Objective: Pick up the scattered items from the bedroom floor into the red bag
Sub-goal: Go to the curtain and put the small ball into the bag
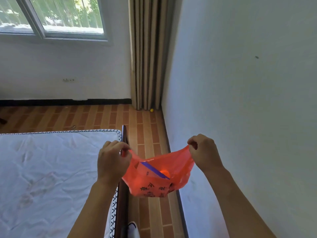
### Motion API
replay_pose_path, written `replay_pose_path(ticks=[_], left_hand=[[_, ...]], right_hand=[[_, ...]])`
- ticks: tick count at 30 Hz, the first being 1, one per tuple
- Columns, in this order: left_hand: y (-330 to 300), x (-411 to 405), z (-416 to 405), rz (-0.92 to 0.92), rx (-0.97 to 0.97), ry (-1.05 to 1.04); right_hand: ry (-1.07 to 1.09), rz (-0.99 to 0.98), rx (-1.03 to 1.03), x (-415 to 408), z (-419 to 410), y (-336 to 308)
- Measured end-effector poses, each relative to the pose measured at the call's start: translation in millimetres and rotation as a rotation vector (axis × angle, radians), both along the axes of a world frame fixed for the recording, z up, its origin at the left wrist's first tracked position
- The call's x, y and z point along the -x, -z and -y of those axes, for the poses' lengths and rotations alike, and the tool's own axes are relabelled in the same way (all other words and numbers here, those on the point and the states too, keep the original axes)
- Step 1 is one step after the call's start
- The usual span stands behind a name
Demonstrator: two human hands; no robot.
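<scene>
Both hands, left hand (112,161) and right hand (203,152), pinch the red bag's (159,176) rim apart over the floor (149,134) beside the bed's (51,169) corner. Keep the mouth taut and level; a small yellow item (151,110) waits by the curtain (147,54).

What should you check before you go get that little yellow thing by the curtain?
1. Left hand grips the red bag: ok.
2. Right hand grips the bag's other edge: ok.
3. Bag mouth is pulled open: ok.
4. Things already inside sit low, a purple-edged item shows: ok.
5. Floor strip between bed and wall is clear up to the yellow item: ok.
6. A free hand for picking up: not ok, both hold the bag.
</scene>
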State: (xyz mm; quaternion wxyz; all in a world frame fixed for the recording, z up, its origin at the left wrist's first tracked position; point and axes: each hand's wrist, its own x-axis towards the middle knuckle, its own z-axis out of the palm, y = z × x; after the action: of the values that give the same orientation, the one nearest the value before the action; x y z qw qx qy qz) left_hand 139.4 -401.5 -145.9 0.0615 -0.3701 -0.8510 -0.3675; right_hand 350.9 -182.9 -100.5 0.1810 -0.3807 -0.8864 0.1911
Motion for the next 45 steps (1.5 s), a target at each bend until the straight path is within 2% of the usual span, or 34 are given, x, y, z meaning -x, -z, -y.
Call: replay_pose_path(ticks=[7, 17, 23, 33, 40, 45], left_hand=[[5.6, 78.3, -38.2, 0.077, -0.025, 0.069], [3.3, 151.6, -95.6, 0.067, -0.066, 0.058], [7.6, 200.3, -153.5, 0.030, -0.048, 0.036], [6.8, 266.3, -260.2, -0.031, 0.042, -0.041], [6.9, 303.6, -294.7, -0.067, 0.068, -0.105], [17.4, 345.4, -320.0, -0.059, 0.057, -0.121]], right_hand=[[0.073, 0.011, -0.026, 66.8, -19.9, -11.2], [0.080, -0.007, -0.037, 145.6, -78.5, -17.0], [0.017, -0.021, -0.038, 201.3, -139.7, -4.1], [-0.158, 0.125, -0.121, 302.9, -251.3, 26.2], [-0.277, 0.150, -0.230, 367.7, -291.8, 37.5], [-0.272, 0.180, -0.198, 407.3, -325.6, 53.7]])
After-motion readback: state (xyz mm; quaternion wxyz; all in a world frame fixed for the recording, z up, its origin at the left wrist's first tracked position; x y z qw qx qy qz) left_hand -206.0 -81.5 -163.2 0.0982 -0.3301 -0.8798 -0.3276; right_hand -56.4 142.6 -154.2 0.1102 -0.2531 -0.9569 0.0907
